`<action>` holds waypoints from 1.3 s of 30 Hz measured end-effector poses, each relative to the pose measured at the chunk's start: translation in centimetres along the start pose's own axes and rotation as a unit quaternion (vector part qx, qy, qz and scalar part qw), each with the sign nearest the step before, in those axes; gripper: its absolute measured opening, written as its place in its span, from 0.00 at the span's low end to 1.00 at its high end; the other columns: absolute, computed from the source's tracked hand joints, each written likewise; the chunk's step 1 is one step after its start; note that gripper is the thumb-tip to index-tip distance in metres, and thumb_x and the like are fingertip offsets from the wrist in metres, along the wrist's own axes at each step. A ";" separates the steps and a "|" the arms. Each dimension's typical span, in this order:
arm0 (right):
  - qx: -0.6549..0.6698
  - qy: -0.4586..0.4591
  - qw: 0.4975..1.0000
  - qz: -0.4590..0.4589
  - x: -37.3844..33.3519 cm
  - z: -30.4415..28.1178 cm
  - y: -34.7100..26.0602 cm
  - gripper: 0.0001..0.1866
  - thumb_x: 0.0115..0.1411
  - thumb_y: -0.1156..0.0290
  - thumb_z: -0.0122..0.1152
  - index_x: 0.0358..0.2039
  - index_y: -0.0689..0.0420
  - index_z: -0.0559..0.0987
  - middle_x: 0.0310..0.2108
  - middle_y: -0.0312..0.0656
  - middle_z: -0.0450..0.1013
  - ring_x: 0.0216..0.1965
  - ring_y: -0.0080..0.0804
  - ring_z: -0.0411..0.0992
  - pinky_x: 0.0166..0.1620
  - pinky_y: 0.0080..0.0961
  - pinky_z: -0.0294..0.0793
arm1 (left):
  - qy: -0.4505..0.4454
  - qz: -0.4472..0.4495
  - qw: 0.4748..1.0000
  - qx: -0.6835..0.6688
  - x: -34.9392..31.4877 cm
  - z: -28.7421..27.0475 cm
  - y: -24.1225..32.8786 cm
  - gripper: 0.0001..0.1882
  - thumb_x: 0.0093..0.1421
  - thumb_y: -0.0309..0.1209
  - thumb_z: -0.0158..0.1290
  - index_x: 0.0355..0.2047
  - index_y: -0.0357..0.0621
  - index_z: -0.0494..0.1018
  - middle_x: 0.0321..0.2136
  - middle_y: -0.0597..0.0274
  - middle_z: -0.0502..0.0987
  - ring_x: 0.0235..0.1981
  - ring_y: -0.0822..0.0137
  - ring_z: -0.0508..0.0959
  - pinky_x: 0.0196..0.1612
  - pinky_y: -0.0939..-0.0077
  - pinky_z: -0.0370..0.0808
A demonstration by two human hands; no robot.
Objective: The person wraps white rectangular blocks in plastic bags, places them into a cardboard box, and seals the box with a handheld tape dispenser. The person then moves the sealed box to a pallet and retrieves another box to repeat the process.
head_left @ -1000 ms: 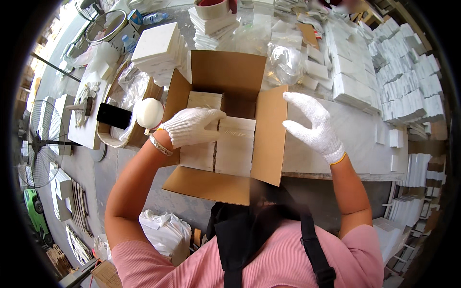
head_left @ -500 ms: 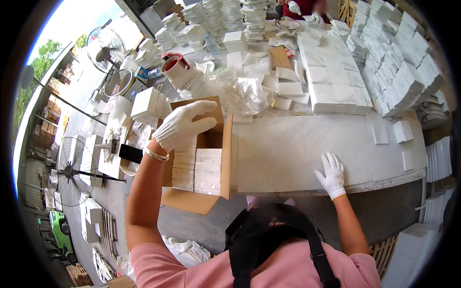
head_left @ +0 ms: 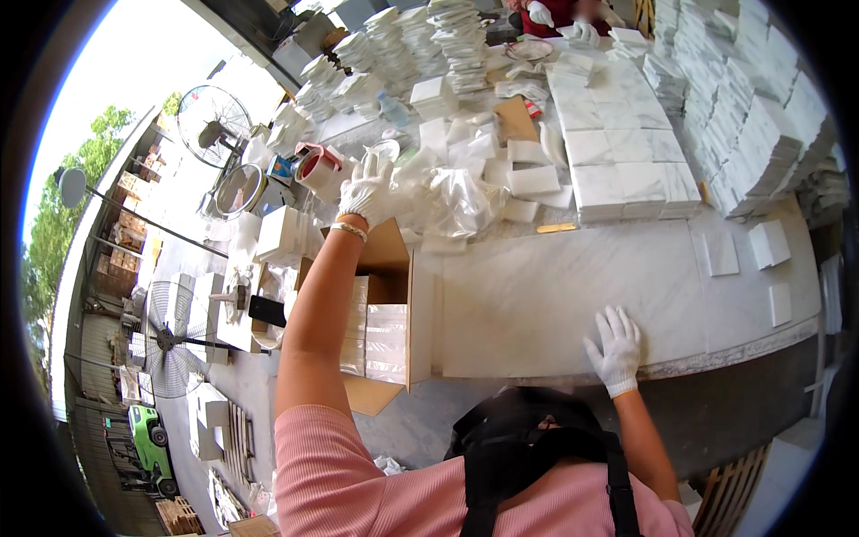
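Note:
In a white knit glove, my left hand (head_left: 365, 190) reaches out past the far side of an open cardboard box (head_left: 422, 313), its fingers apart and nothing visible in them. Close by on its left is a red tape dispenser (head_left: 315, 166) with a wide roll; whether they touch I cannot tell. Plastic-wrapped white stacks (head_left: 386, 333) fill the near part of the box, and my forearm hides its left side. My right hand (head_left: 616, 349), also gloved, lies flat with spread fingers near the front edge of the pale stone worktop (head_left: 537, 295).
Clear plastic bags (head_left: 465, 201) and loose white tiles lie beyond the box. Marble tiles (head_left: 626, 148) are laid in rows farther back, with tall tile stacks (head_left: 761, 134) on the right. Another person's gloved hand (head_left: 582, 36) works at the far side. A fan (head_left: 168, 338) stands left.
My left hand has moved away from above the box, farther out toward the tape dispenser. The view has shifted slightly. My right hand stays flat on the worktop.

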State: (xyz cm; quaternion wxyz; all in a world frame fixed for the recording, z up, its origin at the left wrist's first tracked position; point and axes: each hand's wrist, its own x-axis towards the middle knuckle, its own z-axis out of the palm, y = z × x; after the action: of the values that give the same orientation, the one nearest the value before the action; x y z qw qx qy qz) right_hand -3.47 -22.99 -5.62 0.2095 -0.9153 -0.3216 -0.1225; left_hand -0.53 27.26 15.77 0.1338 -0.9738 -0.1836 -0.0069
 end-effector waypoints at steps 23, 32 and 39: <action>-0.008 -0.024 1.000 0.014 0.1 -0.3 -0.5 0.27 0.54 0.55 0.67 0.53 0.54 0.79 0.60 0.48 0.70 0.63 0.52 0.65 0.64 0.52 0.62 | 0.204 -0.074 0.876 -0.431 5.7 -2.2 -4.7 0.21 0.61 0.47 0.58 0.35 0.37 0.80 0.35 0.50 0.82 0.37 0.57 0.80 0.44 0.65 0.74; 0.122 -0.053 0.988 0.077 1.4 -0.4 -0.9 0.26 0.55 0.57 0.69 0.51 0.57 0.80 0.58 0.47 0.72 0.60 0.48 0.68 0.64 0.44 0.65 | 0.205 -0.006 0.832 -0.515 -0.2 -8.7 -1.9 0.14 0.63 0.37 0.59 0.40 0.36 0.79 0.43 0.58 0.82 0.43 0.69 0.77 0.50 0.73 0.72; 0.479 -0.122 0.851 0.177 9.7 -4.8 -8.3 0.27 0.63 0.55 0.63 0.57 0.59 0.76 0.59 0.50 0.71 0.61 0.42 0.68 0.62 0.37 0.69 | 0.119 0.012 0.826 -0.551 -5.0 -7.1 1.0 0.11 0.64 0.34 0.59 0.38 0.38 0.78 0.40 0.65 0.80 0.42 0.74 0.74 0.49 0.77 0.71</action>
State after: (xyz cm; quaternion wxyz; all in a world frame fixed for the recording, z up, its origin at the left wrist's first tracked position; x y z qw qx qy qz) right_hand -1.82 -14.18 4.62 0.5990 -0.7507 -0.1962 0.1979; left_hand -4.58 22.67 22.03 -0.4039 -0.8796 -0.1203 -0.2207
